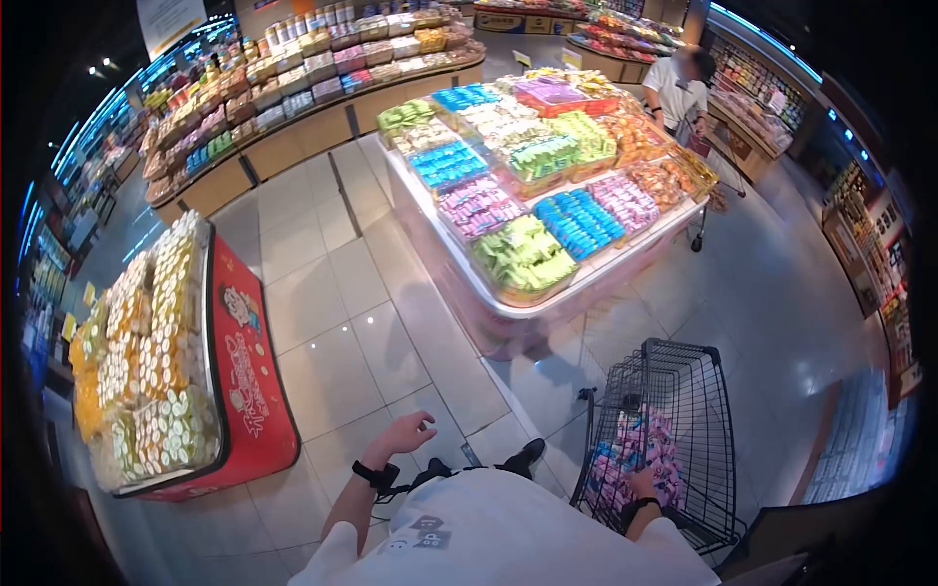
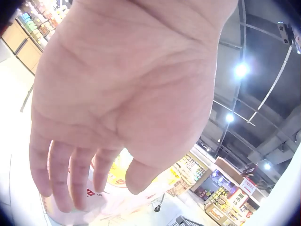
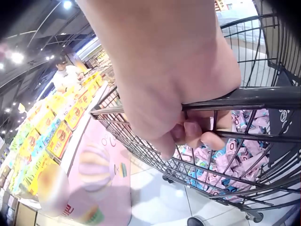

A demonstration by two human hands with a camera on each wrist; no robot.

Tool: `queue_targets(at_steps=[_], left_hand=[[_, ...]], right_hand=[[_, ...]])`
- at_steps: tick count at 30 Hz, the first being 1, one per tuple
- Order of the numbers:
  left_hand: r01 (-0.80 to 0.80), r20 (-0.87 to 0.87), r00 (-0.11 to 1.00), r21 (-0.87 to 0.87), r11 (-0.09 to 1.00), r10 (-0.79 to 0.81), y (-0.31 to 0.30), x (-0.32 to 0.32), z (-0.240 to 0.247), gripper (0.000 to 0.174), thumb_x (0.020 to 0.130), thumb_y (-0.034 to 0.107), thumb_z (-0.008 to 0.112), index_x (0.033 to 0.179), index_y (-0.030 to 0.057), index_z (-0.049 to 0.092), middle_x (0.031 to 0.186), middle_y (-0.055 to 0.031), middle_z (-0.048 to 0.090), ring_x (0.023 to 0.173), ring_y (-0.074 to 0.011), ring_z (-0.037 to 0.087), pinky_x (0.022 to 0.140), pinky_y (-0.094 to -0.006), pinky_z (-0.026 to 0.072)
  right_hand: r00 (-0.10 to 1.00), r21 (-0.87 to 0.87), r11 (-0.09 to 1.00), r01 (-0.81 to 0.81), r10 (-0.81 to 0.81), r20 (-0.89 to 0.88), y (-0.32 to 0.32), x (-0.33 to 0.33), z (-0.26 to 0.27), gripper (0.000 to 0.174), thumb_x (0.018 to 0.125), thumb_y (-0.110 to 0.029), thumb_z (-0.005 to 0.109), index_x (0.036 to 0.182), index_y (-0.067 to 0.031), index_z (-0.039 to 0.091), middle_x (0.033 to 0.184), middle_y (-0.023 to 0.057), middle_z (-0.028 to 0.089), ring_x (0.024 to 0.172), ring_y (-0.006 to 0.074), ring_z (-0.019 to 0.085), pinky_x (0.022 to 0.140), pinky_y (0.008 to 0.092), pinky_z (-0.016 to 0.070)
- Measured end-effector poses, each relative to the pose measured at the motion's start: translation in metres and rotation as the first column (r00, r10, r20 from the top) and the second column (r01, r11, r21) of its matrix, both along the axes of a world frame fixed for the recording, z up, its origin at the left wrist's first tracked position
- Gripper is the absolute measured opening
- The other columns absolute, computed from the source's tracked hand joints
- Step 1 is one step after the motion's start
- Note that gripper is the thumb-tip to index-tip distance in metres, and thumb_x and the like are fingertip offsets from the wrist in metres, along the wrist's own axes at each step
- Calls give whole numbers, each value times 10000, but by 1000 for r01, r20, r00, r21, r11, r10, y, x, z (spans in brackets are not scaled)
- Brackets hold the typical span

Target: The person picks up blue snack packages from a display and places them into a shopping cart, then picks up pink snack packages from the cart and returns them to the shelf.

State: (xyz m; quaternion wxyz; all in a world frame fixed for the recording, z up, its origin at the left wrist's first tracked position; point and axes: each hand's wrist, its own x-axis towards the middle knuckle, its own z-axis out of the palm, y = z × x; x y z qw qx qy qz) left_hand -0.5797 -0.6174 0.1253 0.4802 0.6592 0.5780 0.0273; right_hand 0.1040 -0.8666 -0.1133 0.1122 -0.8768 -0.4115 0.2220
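Fingers of our right hand (image 1: 640,482) are curling round the thick black top bar (image 3: 265,97) of the wire shopping cart (image 1: 710,353), and in the right wrist view we are seeing the fingertips showing beneath that bar. The cart is standing at our right side, and inside it a heap of pink and blue wrapped packets (image 1: 655,444) is lying in the basket, below the gripping hand. Our left hand (image 1: 408,433) is hanging relaxed over the floor (image 1: 332,381), its fingers loose around an empty palm and its thumb standing apart, well away from the cart. We are wearing a dark band (image 1: 381,477) on that wrist. Ahead of us a display island (image 1: 513,313) is bearing piles of packets, with green ones (image 1: 525,256) filling the near corner and blue ones (image 1: 576,223) lying just beside them. Beyond its far right side a person in a white shirt (image 1: 676,93) is standing. To our left a red stand (image 1: 249,361) is holding rows of small tubs (image 1: 166,430), and behind the island's left side a long curved counter (image 1: 303,137) is carrying stacked goods.
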Motion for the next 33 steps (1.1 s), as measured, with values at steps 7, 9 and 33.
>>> queue_targets(at_steps=[7,9,33], left_hand=[[115,-13,993,-64,991,-116,-28,-57,-9,471,998,387,623,1346,71,600,1140,-161,732,1058,-321,698,931,-414,546],[174,-33,984,-77,982,-177,-31,-59,-12,471,1008,408,611,1347,82,597,1129,-139,731,1038,-304,700,920,-401,546],[788,-222,434,563,249,-873,-110,156,-157,565,715,172,738,1253,58,609,1249,-144,615,1305,-363,498,1167,-535,307]], right_hand=[[929,-155,958,242,-274,-247,-30,-123,50,396,732,-183,869,1000,28,669,893,199,731,910,373,722,803,446,557],[990,-56,992,115,-119,-78,-49,-162,69,276,729,-115,863,889,-16,660,749,97,690,691,188,666,630,375,524],[967,-266,963,-45,-25,-254,-227,-373,122,392,827,-118,710,1218,-99,687,1121,216,701,1085,413,656,950,480,535]])
